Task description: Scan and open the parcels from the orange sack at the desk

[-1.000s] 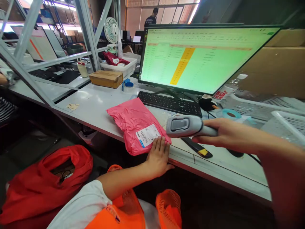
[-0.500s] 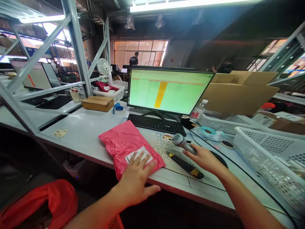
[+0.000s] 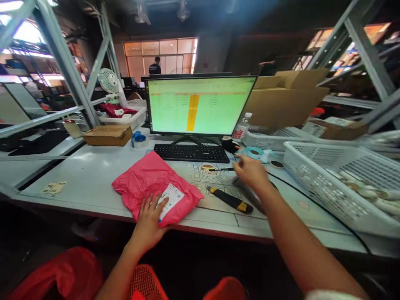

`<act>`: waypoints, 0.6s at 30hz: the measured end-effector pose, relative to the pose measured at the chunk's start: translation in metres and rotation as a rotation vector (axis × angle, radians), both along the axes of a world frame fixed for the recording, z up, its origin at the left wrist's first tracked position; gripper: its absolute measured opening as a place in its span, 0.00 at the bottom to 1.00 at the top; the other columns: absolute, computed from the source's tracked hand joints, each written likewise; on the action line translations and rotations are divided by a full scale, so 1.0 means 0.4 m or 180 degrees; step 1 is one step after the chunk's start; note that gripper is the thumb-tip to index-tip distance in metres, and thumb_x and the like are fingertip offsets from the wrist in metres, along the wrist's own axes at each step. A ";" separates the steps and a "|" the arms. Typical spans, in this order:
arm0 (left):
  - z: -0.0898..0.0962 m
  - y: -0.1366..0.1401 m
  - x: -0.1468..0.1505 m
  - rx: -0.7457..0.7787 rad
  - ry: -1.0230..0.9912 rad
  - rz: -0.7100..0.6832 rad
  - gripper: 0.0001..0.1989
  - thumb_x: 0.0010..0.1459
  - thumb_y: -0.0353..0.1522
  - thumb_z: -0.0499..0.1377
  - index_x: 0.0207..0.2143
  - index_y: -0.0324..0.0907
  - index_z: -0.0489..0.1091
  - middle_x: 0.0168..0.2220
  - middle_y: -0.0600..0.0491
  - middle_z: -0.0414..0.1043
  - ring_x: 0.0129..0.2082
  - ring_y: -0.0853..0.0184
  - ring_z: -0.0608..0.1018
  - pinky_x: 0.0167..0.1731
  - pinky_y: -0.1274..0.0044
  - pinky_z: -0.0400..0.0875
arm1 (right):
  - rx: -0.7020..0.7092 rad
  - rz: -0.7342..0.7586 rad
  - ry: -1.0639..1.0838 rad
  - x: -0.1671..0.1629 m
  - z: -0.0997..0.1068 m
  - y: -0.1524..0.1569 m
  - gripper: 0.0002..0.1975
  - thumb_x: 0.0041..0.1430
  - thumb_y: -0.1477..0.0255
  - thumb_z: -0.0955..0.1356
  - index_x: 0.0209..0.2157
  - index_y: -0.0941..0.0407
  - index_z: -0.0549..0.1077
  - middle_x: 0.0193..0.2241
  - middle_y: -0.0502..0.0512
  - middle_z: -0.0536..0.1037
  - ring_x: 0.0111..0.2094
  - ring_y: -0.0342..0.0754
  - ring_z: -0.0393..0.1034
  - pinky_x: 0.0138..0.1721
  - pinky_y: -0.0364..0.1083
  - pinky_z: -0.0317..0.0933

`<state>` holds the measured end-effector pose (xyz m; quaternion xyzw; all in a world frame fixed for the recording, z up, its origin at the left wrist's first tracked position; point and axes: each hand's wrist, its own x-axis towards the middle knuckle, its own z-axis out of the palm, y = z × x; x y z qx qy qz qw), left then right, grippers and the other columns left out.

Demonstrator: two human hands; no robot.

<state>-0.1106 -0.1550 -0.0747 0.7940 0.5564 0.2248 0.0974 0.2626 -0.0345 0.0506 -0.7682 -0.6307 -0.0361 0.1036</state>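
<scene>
Crumpled pink plastic mailing bag (image 3: 146, 175) lies label-up on near side of flat black keyboard (image 3: 192, 153), toward keyboard's left end. Left hand (image 3: 149, 218) rests on bag, fingers slightly spread, one fingertip over edge of white paper label (image 3: 173, 198); better press bare plastic, leaving print flat, uncovered. Right hand (image 3: 252, 173), near keyboard's right end, seems to pinch thin black pen-like stick (image 3: 223, 169) between thumb and forefinger; light grip, steady wrist advisable.

Bright window (image 3: 168, 51) amid dim background
</scene>
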 end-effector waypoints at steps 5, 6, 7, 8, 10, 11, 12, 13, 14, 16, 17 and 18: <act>0.005 0.010 -0.011 -0.0134 -0.0086 -0.0061 0.39 0.57 0.33 0.66 0.70 0.49 0.61 0.73 0.47 0.56 0.74 0.47 0.56 0.72 0.49 0.49 | -0.0569 0.0299 0.0106 -0.080 -0.052 0.200 0.24 0.70 0.69 0.68 0.64 0.59 0.70 0.57 0.65 0.76 0.56 0.53 0.71 0.58 0.50 0.64; 0.005 0.009 -0.011 -0.0149 -0.0099 -0.0051 0.39 0.57 0.33 0.66 0.70 0.49 0.61 0.73 0.47 0.55 0.74 0.47 0.56 0.72 0.50 0.49 | -0.0612 0.0248 0.0093 -0.088 -0.063 0.226 0.23 0.70 0.67 0.68 0.63 0.59 0.70 0.58 0.65 0.75 0.56 0.54 0.71 0.58 0.53 0.65; 0.004 0.008 -0.010 -0.0160 -0.0113 -0.0037 0.39 0.56 0.32 0.66 0.70 0.49 0.61 0.74 0.47 0.55 0.74 0.47 0.56 0.73 0.50 0.49 | -0.0654 0.0181 0.0073 -0.095 -0.071 0.248 0.22 0.71 0.65 0.69 0.62 0.58 0.70 0.58 0.64 0.75 0.56 0.55 0.72 0.58 0.56 0.66; 0.003 0.007 -0.009 -0.0174 -0.0126 -0.0025 0.40 0.56 0.31 0.65 0.70 0.49 0.61 0.74 0.48 0.55 0.74 0.47 0.55 0.73 0.50 0.48 | -0.0709 0.0118 0.0052 -0.099 -0.076 0.265 0.21 0.71 0.64 0.69 0.60 0.58 0.71 0.57 0.63 0.75 0.55 0.56 0.72 0.57 0.59 0.67; 0.003 0.006 -0.007 -0.0211 -0.0158 -0.0014 0.40 0.55 0.30 0.65 0.70 0.50 0.61 0.74 0.48 0.54 0.75 0.48 0.55 0.73 0.50 0.48 | -0.0847 0.0037 0.0016 -0.104 -0.081 0.289 0.19 0.70 0.62 0.70 0.56 0.59 0.74 0.55 0.62 0.75 0.54 0.56 0.73 0.56 0.60 0.69; 0.003 0.006 -0.006 -0.0228 -0.0178 -0.0010 0.40 0.55 0.30 0.64 0.70 0.50 0.61 0.74 0.49 0.54 0.75 0.48 0.54 0.73 0.50 0.47 | -0.0905 0.0018 -0.0001 -0.106 -0.083 0.297 0.19 0.70 0.62 0.71 0.55 0.59 0.74 0.55 0.62 0.75 0.54 0.56 0.73 0.56 0.60 0.69; 0.003 0.006 -0.005 -0.0241 -0.0196 -0.0005 0.40 0.55 0.30 0.64 0.70 0.50 0.61 0.74 0.49 0.54 0.75 0.49 0.54 0.73 0.49 0.47 | -0.0939 0.0017 -0.0016 -0.106 -0.085 0.303 0.19 0.70 0.62 0.71 0.55 0.59 0.74 0.55 0.62 0.75 0.54 0.56 0.73 0.56 0.60 0.69; 0.003 0.006 -0.005 -0.0246 -0.0212 -0.0001 0.40 0.55 0.30 0.64 0.70 0.50 0.61 0.74 0.49 0.54 0.75 0.49 0.54 0.73 0.49 0.47 | -0.0951 0.0033 -0.0029 -0.107 -0.088 0.307 0.19 0.70 0.62 0.70 0.56 0.59 0.74 0.55 0.62 0.75 0.54 0.56 0.73 0.56 0.60 0.69; 0.003 0.006 -0.004 -0.0239 -0.0228 0.0005 0.40 0.55 0.30 0.64 0.70 0.50 0.61 0.74 0.49 0.54 0.75 0.49 0.54 0.73 0.49 0.47 | -0.0960 0.0061 -0.0038 -0.109 -0.090 0.310 0.20 0.70 0.62 0.70 0.57 0.58 0.73 0.56 0.62 0.74 0.55 0.56 0.72 0.56 0.60 0.69; 0.002 0.006 -0.003 -0.0217 -0.0273 0.0009 0.40 0.54 0.29 0.64 0.70 0.50 0.62 0.74 0.49 0.54 0.75 0.48 0.54 0.73 0.48 0.47 | -0.0981 0.0138 -0.0048 -0.114 -0.093 0.312 0.21 0.70 0.62 0.70 0.59 0.57 0.72 0.58 0.62 0.73 0.56 0.56 0.71 0.57 0.61 0.69; 0.001 0.005 -0.001 -0.0214 -0.0312 0.0010 0.40 0.54 0.29 0.64 0.70 0.51 0.62 0.74 0.49 0.55 0.75 0.48 0.54 0.73 0.48 0.47 | -0.0997 0.0174 -0.0052 -0.118 -0.092 0.311 0.22 0.70 0.61 0.70 0.59 0.57 0.72 0.58 0.62 0.73 0.56 0.57 0.71 0.57 0.61 0.68; 0.001 0.006 0.000 -0.0220 -0.0373 0.0009 0.41 0.53 0.28 0.64 0.69 0.51 0.62 0.74 0.49 0.55 0.75 0.48 0.54 0.73 0.49 0.47 | -0.1011 0.0200 -0.0059 -0.123 -0.089 0.307 0.22 0.70 0.61 0.70 0.60 0.57 0.71 0.58 0.62 0.73 0.56 0.57 0.71 0.57 0.61 0.68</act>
